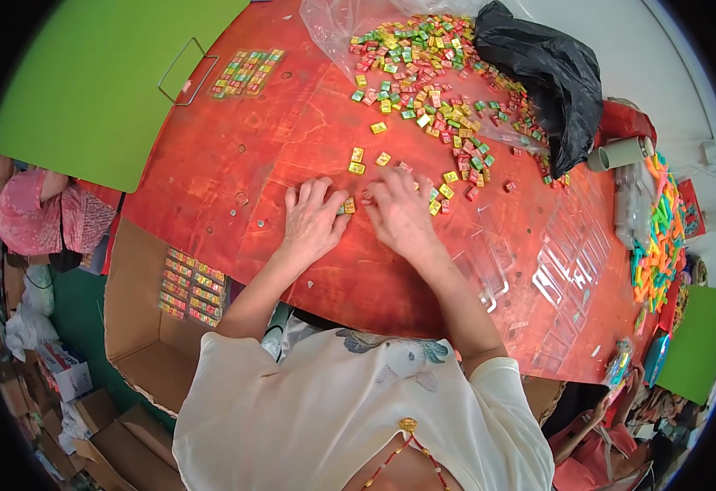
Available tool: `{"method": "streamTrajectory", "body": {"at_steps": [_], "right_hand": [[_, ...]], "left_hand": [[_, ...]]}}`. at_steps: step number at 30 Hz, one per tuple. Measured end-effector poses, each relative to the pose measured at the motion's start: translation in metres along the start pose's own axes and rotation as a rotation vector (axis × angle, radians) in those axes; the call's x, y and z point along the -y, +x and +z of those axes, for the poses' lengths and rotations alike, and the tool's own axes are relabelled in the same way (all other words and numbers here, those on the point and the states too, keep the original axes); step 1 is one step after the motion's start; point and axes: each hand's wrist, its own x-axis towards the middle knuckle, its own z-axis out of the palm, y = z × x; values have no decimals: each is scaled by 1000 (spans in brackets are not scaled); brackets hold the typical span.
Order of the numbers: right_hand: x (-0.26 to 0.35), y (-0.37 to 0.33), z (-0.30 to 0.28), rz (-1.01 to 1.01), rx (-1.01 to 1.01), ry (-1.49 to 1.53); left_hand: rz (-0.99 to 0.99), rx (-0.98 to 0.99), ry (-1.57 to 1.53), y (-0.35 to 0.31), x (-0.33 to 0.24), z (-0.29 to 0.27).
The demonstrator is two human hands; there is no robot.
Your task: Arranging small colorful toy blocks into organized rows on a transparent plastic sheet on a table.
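Note:
My left hand (312, 219) rests low over the red table, fingers bent and somewhat apart. Between its index finger and thumb is a short row of small coloured boxes (349, 205), yellow and green. Close by on the right, my right hand (405, 214) has its fingers spread, tips down on the table; what lies under its palm is hidden. Just past its fingertips are a few more small boxes, and a loose group of yellow ones (445, 191) sits at its right side. Two yellow boxes (357, 161) lie beyond the gap between my hands.
A big heap of small boxes (423, 49) spills from clear plastic at the far side, beside a black bag (550, 65). Clear plastic trays (571, 270) lie at right. A filled tray (247, 73) is far left; a cardboard box (141, 311) holds more. Other people sit both sides.

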Motion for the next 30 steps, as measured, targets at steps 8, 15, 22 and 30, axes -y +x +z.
{"method": "streamTrajectory", "body": {"at_steps": [8,15,22,30], "right_hand": [[2,-10,11,8,29,57],[-40,-17,-4,191,-47,-104],[-32,-16,5,135,-47,-207],[-27,-18,10,103,-51,-203]], "left_hand": [[23,-12,-10,-2,-1,1],[90,-20,35,7,-8,6],[88,-78,52,7,-8,10],[67,-64,21,4,-9,11]]}}
